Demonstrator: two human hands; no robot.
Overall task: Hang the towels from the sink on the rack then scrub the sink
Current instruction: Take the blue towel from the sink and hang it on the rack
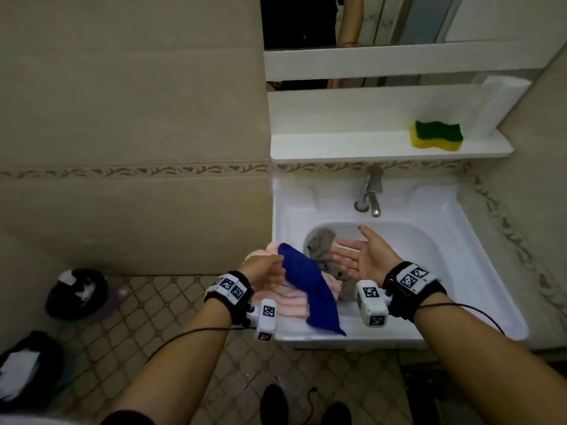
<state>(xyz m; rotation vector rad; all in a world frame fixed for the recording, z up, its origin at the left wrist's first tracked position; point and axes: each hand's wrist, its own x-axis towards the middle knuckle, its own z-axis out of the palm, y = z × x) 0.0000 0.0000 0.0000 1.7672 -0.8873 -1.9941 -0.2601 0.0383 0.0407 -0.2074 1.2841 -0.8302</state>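
**At the sink's near-left corner: towels in my left hand, grey one lying toward my right**

Over the front-left edge of the white moulded washbasin, I have my two hands close together, the left outside the bowl and the right above it. The pale pink ribbed towel is bunched against my left palm and spills over the rim. The deep blue cloth towel lies across it, long axis slanting from my left fingertips down toward the near rim. My left hand is pinched closed on the upper corner of that blue towel, with the pink one gathered beneath; I cannot tell how firmly the pink is held.

The crumpled grey towel sits in the bowl, just beyond the blue one and directly left of my right hand, which is spread flat, palm up, holding nothing. So my right hand is nearer, and I judge the grey towel is its pick, reached by a short sweep leftward and down.

No rack is in view. The yellow-and-green scrubbing sponge waits on the white shelf above the tap.
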